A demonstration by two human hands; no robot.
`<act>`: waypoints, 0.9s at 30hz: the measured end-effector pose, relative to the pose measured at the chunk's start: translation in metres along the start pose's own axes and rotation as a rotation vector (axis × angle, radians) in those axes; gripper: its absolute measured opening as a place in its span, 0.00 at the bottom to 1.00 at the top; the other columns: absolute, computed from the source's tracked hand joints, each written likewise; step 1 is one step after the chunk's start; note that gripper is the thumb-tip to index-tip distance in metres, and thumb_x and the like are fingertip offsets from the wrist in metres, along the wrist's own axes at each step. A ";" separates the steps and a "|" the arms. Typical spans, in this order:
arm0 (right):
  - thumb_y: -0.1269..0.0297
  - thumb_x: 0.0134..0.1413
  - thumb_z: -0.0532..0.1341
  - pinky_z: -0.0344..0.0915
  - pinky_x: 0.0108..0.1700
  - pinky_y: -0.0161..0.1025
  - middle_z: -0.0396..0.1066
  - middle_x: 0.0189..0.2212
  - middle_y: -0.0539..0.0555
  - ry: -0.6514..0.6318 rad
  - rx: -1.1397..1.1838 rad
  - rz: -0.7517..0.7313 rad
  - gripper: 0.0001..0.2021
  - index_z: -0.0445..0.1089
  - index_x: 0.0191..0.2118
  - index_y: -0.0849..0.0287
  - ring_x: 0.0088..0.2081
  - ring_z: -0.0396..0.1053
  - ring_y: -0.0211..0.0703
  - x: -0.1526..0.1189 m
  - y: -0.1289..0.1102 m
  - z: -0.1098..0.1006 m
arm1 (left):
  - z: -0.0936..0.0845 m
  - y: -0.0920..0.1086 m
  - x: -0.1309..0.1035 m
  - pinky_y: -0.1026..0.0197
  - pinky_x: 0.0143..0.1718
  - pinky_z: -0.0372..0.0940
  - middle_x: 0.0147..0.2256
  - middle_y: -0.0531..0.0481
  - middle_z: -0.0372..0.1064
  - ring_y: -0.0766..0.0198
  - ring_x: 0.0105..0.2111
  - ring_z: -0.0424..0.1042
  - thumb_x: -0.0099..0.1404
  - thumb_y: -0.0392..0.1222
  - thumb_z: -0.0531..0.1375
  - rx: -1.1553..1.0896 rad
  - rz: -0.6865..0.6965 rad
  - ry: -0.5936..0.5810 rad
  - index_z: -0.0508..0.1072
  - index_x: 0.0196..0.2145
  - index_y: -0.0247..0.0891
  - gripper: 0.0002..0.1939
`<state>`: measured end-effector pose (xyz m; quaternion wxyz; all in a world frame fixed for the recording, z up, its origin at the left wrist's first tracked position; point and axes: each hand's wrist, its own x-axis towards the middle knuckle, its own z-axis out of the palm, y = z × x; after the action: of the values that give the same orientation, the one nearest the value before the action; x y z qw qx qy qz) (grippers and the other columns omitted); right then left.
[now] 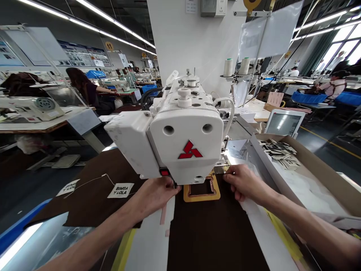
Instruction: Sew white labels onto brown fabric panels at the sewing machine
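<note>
A dark brown fabric piece point(210, 229) lies under the head of a white sewing machine point(186, 131). A yellow rectangular clamp frame point(187, 198) rests on the fabric, below the machine head. My left hand point(159, 192) is closed at the fabric's left edge, its fingertips beside the clamp frame and partly hidden by the machine. On the other side, my right hand point(244, 181) pinches the fabric's right edge with curled fingers. More brown fabric point(96, 192) lies to the left, bearing a white label point(120, 190) printed "BIMBA Y LOLA" and a second label point(67, 187), with a loose thread between them.
A cardboard box point(324, 180) at the right holds a pile of labels point(280, 153). Behind it stands a small screen point(284, 123). Thread cones point(228, 67) sit on a stand at the back. Other people work at machines left and right.
</note>
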<state>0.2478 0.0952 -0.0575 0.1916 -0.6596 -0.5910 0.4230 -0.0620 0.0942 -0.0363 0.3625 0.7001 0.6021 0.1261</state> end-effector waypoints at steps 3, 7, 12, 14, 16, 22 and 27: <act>0.59 0.70 0.54 0.70 0.24 0.37 0.75 0.27 0.54 0.117 -0.051 -0.019 0.13 0.70 0.48 0.62 0.23 0.76 0.44 -0.001 0.005 -0.009 | 0.006 -0.007 -0.017 0.58 0.29 0.55 0.19 0.52 0.63 0.56 0.24 0.67 0.70 0.54 0.57 0.118 0.037 0.122 0.60 0.24 0.43 0.20; 0.58 0.73 0.54 0.74 0.42 0.46 0.78 0.46 0.62 0.354 -0.317 -0.326 0.16 0.71 0.56 0.59 0.43 0.78 0.53 -0.041 0.018 -0.010 | 0.022 -0.018 -0.055 0.58 0.37 0.64 0.32 0.51 0.76 0.58 0.34 0.75 0.76 0.47 0.54 0.336 0.407 0.230 0.73 0.34 0.44 0.13; 0.59 0.70 0.62 0.67 0.65 0.50 0.75 0.60 0.58 0.186 -0.691 -0.931 0.18 0.75 0.61 0.54 0.62 0.71 0.57 -0.087 0.036 0.017 | 0.037 -0.021 -0.073 0.53 0.64 0.65 0.62 0.46 0.72 0.51 0.62 0.71 0.76 0.45 0.60 0.594 0.831 0.222 0.72 0.62 0.40 0.20; 0.57 0.69 0.64 0.65 0.67 0.53 0.73 0.62 0.57 0.137 -0.744 -0.947 0.21 0.73 0.63 0.56 0.65 0.69 0.58 -0.086 0.038 0.027 | 0.037 -0.023 -0.066 0.48 0.67 0.64 0.64 0.46 0.69 0.49 0.65 0.68 0.77 0.48 0.60 0.658 0.813 0.210 0.70 0.65 0.39 0.24; 0.57 0.70 0.63 0.63 0.69 0.56 0.71 0.64 0.58 0.130 -0.738 -0.884 0.22 0.72 0.65 0.56 0.67 0.66 0.59 -0.077 0.036 0.034 | 0.035 -0.027 -0.059 0.45 0.69 0.63 0.66 0.46 0.67 0.48 0.67 0.66 0.77 0.50 0.59 0.680 0.771 0.206 0.67 0.67 0.39 0.26; 0.63 0.72 0.60 0.56 0.72 0.62 0.71 0.64 0.58 0.130 -0.649 -0.772 0.13 0.76 0.57 0.54 0.70 0.61 0.58 -0.060 0.023 0.040 | 0.025 -0.041 -0.058 0.45 0.72 0.58 0.68 0.45 0.64 0.51 0.69 0.62 0.79 0.48 0.56 0.671 0.660 0.281 0.65 0.69 0.39 0.25; 0.58 0.73 0.59 0.58 0.70 0.66 0.63 0.70 0.58 0.195 -0.697 -0.734 0.23 0.66 0.69 0.53 0.70 0.60 0.62 -0.060 0.031 0.040 | 0.013 -0.046 -0.057 0.46 0.69 0.63 0.66 0.46 0.67 0.52 0.66 0.67 0.79 0.45 0.54 0.612 0.606 0.267 0.72 0.64 0.41 0.20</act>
<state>0.2387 0.0217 -0.0836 0.1503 -0.4697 -0.8689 0.0423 -0.1021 0.0365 -0.0609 0.0045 0.8973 0.4212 0.1318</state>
